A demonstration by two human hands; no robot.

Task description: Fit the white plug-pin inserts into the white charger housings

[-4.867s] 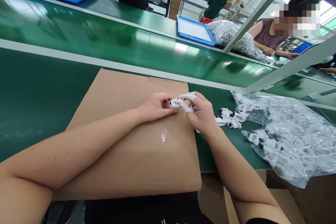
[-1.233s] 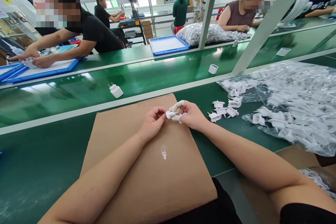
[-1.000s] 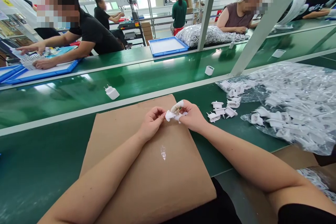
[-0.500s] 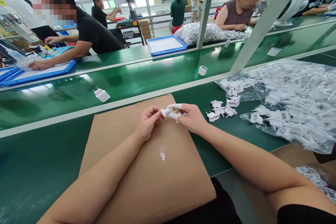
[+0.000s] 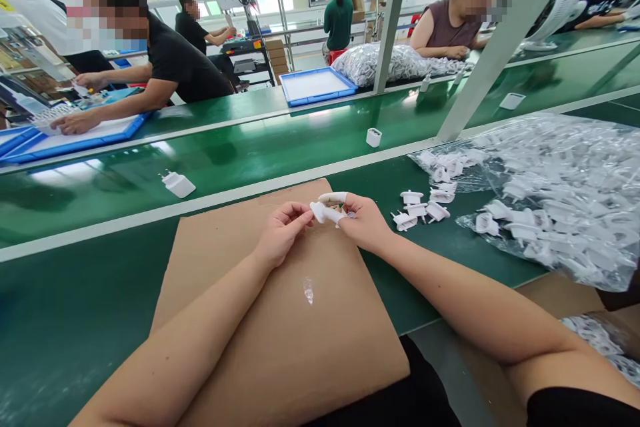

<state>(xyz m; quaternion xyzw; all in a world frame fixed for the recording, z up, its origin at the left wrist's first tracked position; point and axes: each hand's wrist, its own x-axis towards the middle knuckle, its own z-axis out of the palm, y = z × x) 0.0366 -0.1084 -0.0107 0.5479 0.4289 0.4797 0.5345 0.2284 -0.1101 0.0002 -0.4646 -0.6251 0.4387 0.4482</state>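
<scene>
A small white plug piece [image 5: 317, 211] is held between my two hands above a brown cardboard sheet [image 5: 280, 347]. My left hand [image 5: 286, 232] pinches its left end between thumb and fingers. White finger cots cover the thumb and a finger of my right hand [image 5: 364, 221], which closes on the piece from the right. The fingertips partly hide its shape. To the right of my right hand, several loose white plug pieces [image 5: 415, 209] lie on the green tabletop [image 5: 370, 180].
A clear plastic bag [image 5: 565, 193] of white plug pieces spreads at the right. Past a pale rail, a green conveyor [image 5: 275, 147] carries a white charger [image 5: 179, 183] and a white housing [image 5: 373, 137]. A slanted post [image 5: 500, 53] stands ahead. Across the belt, people work beside a blue tray [image 5: 319, 85].
The plug piece has turned between my fingers, and its pins no longer show. The charger and housings on the conveyor have moved left. Across the belt, a person's raised hand has moved left.
</scene>
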